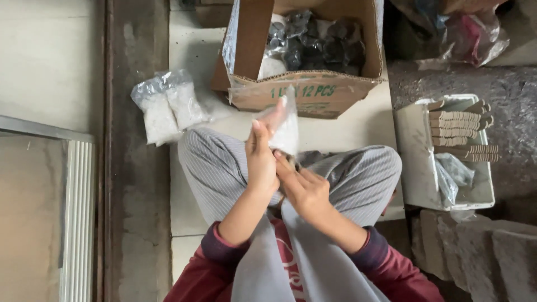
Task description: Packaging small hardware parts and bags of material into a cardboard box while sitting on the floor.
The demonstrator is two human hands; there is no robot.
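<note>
I sit cross-legged on the floor in striped grey trousers. My left hand [261, 155] holds up a small clear plastic bag [286, 130] with white contents, fingers along its left side. My right hand [302, 187] sits just below and to the right, its fingers reaching up to the bag's bottom edge. Both hands are above my lap, in front of a cardboard box [313, 92].
The open cardboard box holds several dark round items in clear bags [319, 42]. Filled clear bags of white material [168, 106] lie on the floor at left. A white tray [417, 162] with tan stacked pieces [458, 128] stands at right, stone blocks [481, 246] below it.
</note>
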